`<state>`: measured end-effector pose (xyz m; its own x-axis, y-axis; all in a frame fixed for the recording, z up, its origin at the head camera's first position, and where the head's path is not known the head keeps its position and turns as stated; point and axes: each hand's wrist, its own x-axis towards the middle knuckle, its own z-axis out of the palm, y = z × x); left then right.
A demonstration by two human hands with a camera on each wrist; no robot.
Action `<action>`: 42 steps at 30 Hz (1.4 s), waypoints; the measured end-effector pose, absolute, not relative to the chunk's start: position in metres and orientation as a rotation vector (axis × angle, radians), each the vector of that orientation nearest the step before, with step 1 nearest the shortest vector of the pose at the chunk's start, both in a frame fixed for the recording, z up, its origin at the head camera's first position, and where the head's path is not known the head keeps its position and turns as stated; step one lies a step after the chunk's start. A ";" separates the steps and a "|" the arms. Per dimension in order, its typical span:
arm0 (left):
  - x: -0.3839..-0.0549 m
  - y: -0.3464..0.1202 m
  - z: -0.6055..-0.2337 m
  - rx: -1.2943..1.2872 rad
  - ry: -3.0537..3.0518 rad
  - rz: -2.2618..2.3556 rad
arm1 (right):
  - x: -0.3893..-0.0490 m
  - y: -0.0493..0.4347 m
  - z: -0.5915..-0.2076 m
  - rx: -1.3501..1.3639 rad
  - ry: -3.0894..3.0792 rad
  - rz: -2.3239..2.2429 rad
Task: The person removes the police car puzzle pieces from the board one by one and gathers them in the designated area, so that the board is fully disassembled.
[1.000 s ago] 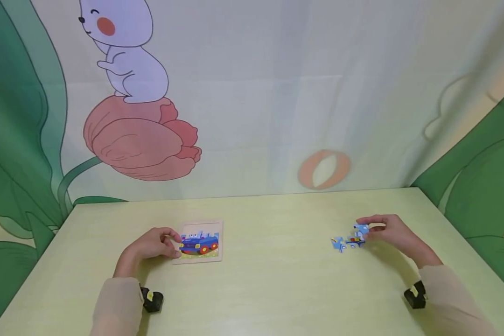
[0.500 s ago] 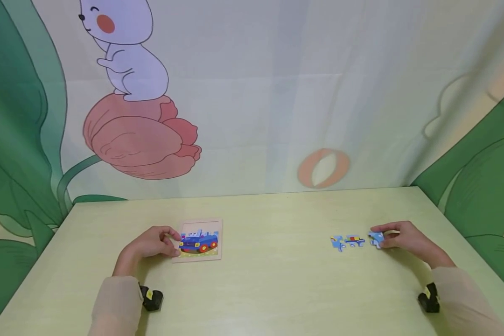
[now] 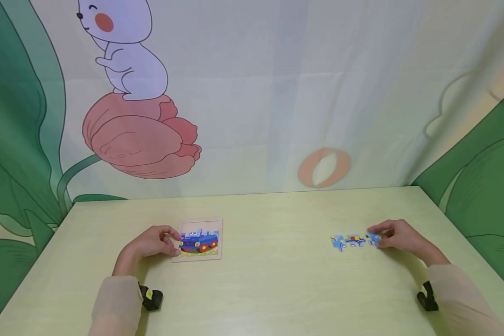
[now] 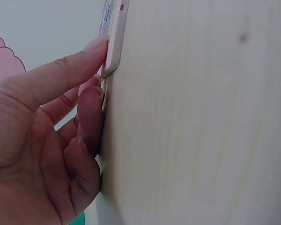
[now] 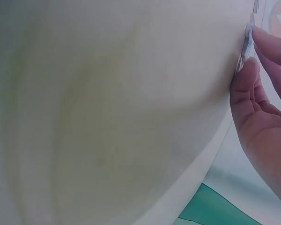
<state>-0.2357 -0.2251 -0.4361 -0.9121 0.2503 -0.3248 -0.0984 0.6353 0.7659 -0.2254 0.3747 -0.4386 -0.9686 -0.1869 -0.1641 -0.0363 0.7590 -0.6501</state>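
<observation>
On the left of the table lies a wooden jigsaw puzzle board [image 3: 199, 258] with a blue car picture filling its lower part. My left hand [image 3: 155, 242] holds the board by its left edge; in the left wrist view the thumb [image 4: 70, 70] lies along the rim, the other fingers curled beside it. On the right, my right hand [image 3: 403, 235] pinches a light-blue puzzle piece [image 3: 372, 239] between thumb and fingertips, low at the table surface. Just left of it lie a piece with red and yellow marks [image 3: 354, 241] and another blue piece [image 3: 338, 242], in a row.
The pale wooden table [image 3: 269, 280] stretches between the two hands. Behind its far edge hangs a curtain [image 3: 243, 116] printed with a white animal on a pink flower and green leaves. A black wrist camera [image 3: 152, 298] sits on the left wrist, another [image 3: 427, 297] on the right.
The right hand first carried its piece right and down, away from above the middle piece, then slid it slightly back left, level with the row. The left hand has stayed at the board.
</observation>
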 end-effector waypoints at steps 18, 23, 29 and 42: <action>-0.235 -0.225 -0.436 0.126 2.452 1.191 | -0.227 0.365 -0.439 -0.151 2.786 -0.929; -0.235 -0.224 -0.436 0.120 2.457 1.193 | -0.227 0.364 -0.439 -0.150 2.784 -0.930; -0.235 -0.225 -0.437 0.102 2.461 1.193 | -0.228 0.364 -0.441 -0.140 2.775 -0.938; -0.235 -0.226 -0.436 0.109 2.463 1.200 | -0.226 0.345 -0.428 -0.138 2.836 -1.079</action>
<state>-0.2352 -0.2261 -0.4358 -0.9182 0.2390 -0.3160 -0.1016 0.6289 0.7708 -0.2261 0.3450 -0.4284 -0.9904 -0.1214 -0.0653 -0.0473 0.7442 -0.6663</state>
